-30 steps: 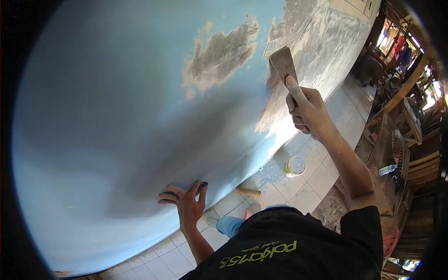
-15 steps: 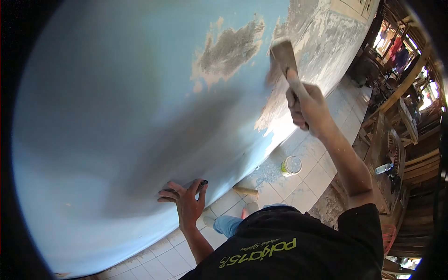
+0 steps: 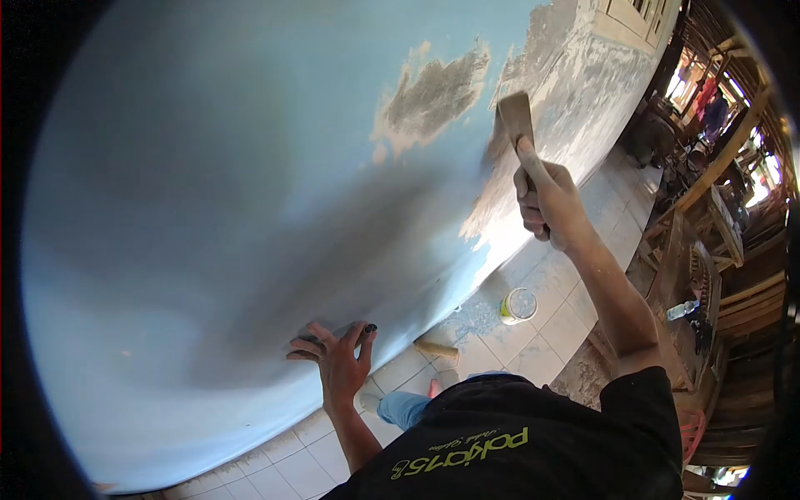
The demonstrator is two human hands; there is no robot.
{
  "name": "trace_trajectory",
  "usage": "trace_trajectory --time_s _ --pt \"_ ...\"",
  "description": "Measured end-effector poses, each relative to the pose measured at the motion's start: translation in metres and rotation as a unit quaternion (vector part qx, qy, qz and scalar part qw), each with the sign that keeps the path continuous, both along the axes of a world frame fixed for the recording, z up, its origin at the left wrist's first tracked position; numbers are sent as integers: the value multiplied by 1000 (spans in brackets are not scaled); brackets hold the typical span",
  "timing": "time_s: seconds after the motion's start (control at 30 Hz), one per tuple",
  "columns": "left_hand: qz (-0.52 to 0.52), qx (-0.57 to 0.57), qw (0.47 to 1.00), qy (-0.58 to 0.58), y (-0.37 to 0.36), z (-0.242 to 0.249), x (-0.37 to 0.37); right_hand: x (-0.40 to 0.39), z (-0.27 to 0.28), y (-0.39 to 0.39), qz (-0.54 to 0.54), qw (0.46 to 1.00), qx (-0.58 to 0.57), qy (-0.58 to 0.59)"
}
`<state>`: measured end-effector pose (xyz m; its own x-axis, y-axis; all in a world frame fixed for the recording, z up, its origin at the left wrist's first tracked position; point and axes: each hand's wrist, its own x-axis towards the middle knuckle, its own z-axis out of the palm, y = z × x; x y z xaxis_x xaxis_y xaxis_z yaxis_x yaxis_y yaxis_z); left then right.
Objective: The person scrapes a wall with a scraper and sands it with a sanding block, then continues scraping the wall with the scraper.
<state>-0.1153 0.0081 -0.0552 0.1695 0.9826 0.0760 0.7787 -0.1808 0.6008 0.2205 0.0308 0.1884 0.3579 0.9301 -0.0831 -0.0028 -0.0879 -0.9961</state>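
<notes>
My right hand (image 3: 550,200) is wrapped round the handle of a scraper (image 3: 515,115), thumb laid along it. The scraper's broad blade points up and overlaps the edge of the scraped part of the light blue wall (image 3: 275,108). Lower down, my left hand (image 3: 340,362) rests by the wall with its fingers spread. Pinched between its thumb and forefinger is a small dark cylinder (image 3: 370,329), mostly hidden, with just its round end showing. A bare grey patch (image 3: 437,92) lies left of the blade.
On the tiled floor (image 3: 542,358) stand a small tub (image 3: 518,306) and, nearer the wall, a short yellowish block (image 3: 437,348). Bluish flakes lie about the tub. Along the right side are a wooden bench (image 3: 679,267) with a clear bottle (image 3: 682,310) and a red plastic chair (image 3: 692,429).
The scraper's blade has moved slightly down and right, and my right hand has shifted a little. My left hand stays nearly in place. The view has turned slightly.
</notes>
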Motion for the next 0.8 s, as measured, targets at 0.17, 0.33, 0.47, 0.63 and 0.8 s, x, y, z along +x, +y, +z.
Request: trace_trajectory --time_s 0.17,0.33,0.47,0.63,0.8 --pt "23 3 984 177 -12 66 20 1 1 -2 -9 999 31 6" --pt "-8 127 984 125 -4 19 5 -6 5 -1 0 1000 -2 32" --pt "-5 103 979 176 -9 37 8 -9 6 3 -12 999 27 41" --pt "-14 73 979 188 -11 47 8 0 -11 0 7 999 -22 26" --pt "-24 75 980 183 -11 41 6 -4 2 0 -7 999 13 48"
